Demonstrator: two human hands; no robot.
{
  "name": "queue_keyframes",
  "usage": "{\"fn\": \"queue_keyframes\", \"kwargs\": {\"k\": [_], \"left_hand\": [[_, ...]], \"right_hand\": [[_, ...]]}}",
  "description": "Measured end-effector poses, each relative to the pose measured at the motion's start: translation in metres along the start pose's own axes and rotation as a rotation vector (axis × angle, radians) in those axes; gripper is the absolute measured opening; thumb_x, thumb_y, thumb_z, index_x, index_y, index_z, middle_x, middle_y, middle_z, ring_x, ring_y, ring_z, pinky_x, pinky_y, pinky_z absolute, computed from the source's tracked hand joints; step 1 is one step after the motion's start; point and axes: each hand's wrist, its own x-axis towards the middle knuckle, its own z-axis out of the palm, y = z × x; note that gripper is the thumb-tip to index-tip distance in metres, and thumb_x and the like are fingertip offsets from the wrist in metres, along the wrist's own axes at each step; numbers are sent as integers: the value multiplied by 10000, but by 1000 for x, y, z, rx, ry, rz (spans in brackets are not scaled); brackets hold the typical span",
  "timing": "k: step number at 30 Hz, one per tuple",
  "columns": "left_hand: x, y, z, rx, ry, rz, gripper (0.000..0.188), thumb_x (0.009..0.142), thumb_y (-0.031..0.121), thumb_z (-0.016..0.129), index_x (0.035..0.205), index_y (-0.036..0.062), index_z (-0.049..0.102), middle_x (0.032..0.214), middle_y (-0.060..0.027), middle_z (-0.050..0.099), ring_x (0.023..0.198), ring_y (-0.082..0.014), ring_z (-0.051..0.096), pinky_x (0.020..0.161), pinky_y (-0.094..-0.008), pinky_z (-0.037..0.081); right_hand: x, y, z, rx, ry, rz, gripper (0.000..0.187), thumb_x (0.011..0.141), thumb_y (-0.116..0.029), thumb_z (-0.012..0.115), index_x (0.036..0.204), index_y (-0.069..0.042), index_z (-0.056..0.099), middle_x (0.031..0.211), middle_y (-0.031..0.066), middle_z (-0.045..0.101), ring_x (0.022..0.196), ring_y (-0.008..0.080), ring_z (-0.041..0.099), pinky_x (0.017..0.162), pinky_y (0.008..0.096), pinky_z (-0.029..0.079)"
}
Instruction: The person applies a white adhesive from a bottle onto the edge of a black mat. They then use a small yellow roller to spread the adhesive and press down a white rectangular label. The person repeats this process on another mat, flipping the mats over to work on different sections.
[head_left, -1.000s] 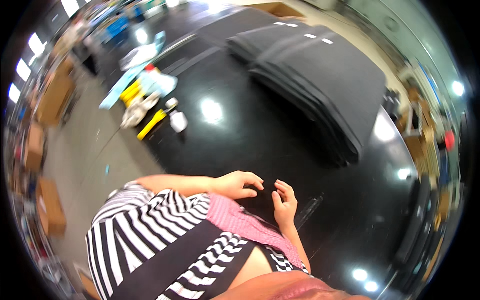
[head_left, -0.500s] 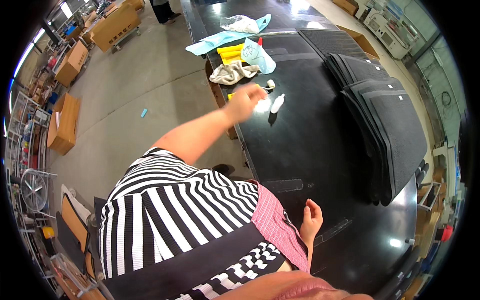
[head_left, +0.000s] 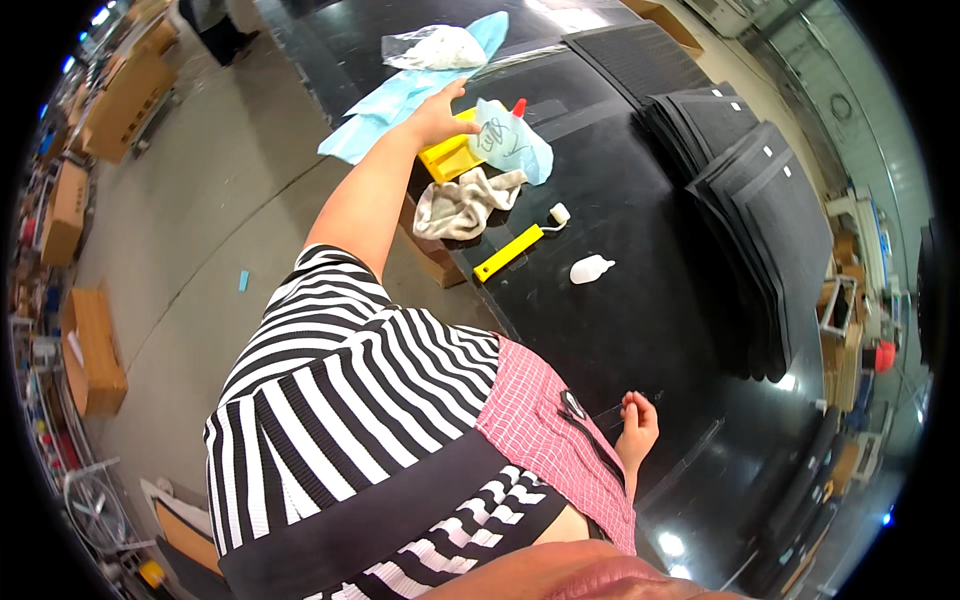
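My left hand [head_left: 438, 116] stretches far across the dark table, open, thumb and fingers apart. It is over the edge of a light blue plastic sheet [head_left: 377, 108] and beside a yellow plastic tray [head_left: 451, 159]. Just right of it lies a light blue piece with dark handwriting [head_left: 515, 145]; a red tip [head_left: 519, 107] shows behind. A crumpled grey-white cloth [head_left: 466, 204] lies nearer. Closer still are a small roller with a yellow handle [head_left: 508, 254] and a white squeeze bottle [head_left: 591, 269]. My right hand [head_left: 637, 430] hovers by my pink checked apron, fingers loosely bent, nothing seen in it.
Stacks of black textured mats [head_left: 745, 230] lie along the table's right side. A clear bag with white contents [head_left: 435, 48] rests on the blue sheet. Cardboard boxes [head_left: 125, 105] stand on the floor at left. Another person's legs [head_left: 214, 30] show at the far left.
My left hand has moved farther forward, from above the roller to the yellow tray and blue sheet. The roller is now uncovered. My right hand's fingers are more bent. The view has turned.
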Motion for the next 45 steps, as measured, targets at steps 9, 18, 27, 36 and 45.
{"fn": "queue_keyframes", "kwargs": {"k": [9, 18, 27, 36, 45], "left_hand": [[9, 71, -38, -101, -369, 74, 276, 786, 56, 796, 1034, 9, 684, 963, -140, 712, 934, -268, 678, 843, -362, 519], [52, 265, -12, -260, -108, 423, 150, 869, 98, 744, 983, 53, 657, 795, 8, 608, 722, -85, 521, 651, -252, 424], [159, 327, 200, -677, -21, 205, 165, 887, 97, 771, 916, 31, 622, 783, -7, 640, 709, -62, 569, 644, -232, 459], [205, 398, 357, -218, 131, 356, 159, 909, 166, 678, 991, 40, 625, 982, -129, 754, 899, -363, 702, 794, -448, 542], [232, 440, 449, 213, 91, 1080, 221, 900, 83, 551, 1078, 115, 677, 1238, -52, 713, 1279, -289, 605, 1101, -425, 450]], "right_hand": [[54, -52, 15, -180, 105, -151, 180, 958, -30, 643, 1121, 8, 708, 1018, 59, 721, 920, 129, 665, 855, 258, 525], [315, -155, -3, -789, 325, -748, 135, 922, -135, 652, 988, -51, 735, 984, 137, 742, 903, 337, 710, 789, 394, 560], [483, -117, 16, -1328, 435, -922, 621, 866, -353, 741, 1400, -94, 558, 1361, 110, 595, 1201, 293, 594, 1014, 476, 487], [518, -200, -66, -736, 672, -839, 230, 978, -229, 565, 853, -60, 657, 829, 174, 719, 764, 402, 713, 687, 491, 573], [476, -240, -134, -754, 893, -1257, 198, 954, -187, 617, 783, -87, 614, 706, 109, 629, 607, 313, 639, 569, 422, 526]]}}
